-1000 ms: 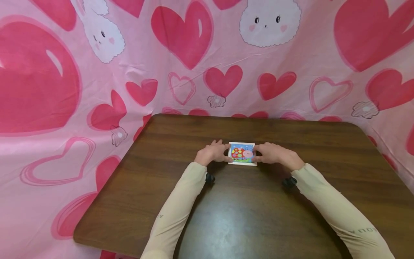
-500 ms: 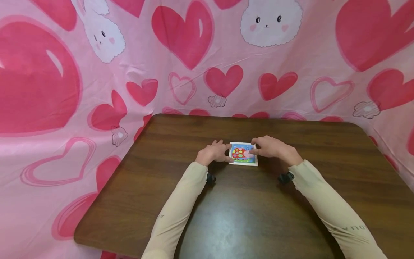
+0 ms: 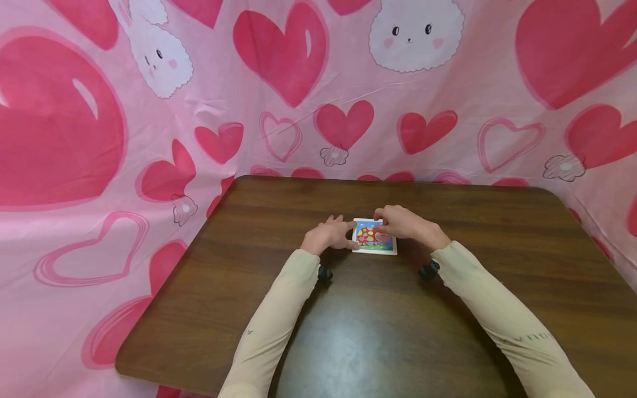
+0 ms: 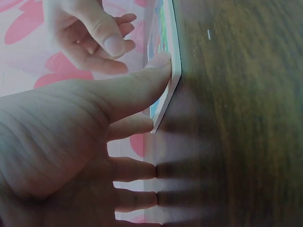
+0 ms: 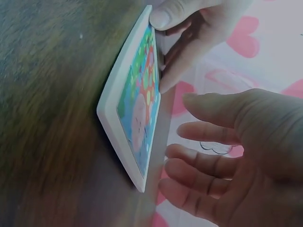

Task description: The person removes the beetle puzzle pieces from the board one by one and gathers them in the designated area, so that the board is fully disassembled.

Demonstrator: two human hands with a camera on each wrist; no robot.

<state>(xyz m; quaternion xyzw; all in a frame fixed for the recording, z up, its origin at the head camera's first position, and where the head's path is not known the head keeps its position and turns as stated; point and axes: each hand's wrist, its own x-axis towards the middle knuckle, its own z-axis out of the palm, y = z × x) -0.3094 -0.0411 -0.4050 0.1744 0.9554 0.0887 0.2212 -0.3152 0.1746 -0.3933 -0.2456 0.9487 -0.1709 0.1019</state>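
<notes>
A small flat board with a white rim and a ladybug picture lies face up on the table. My left hand is at its left side; in the left wrist view the thumb rests on a corner of the board and the other fingers stretch toward the tabletop. Over the board's right part is my right hand. In the right wrist view this right hand hovers apart from the board, fingers loosely bent and holding nothing. It hides the picture's upper right part in the head view.
The brown wooden table has rounded corners. A pink cloth with hearts and bunny faces hangs behind it and along the left. Dark wrist devices sit below both hands, such as the left one.
My right hand has let go of the board's right edge, risen and moved left over the picture. The left hand and the board have stayed nearly in place.
</notes>
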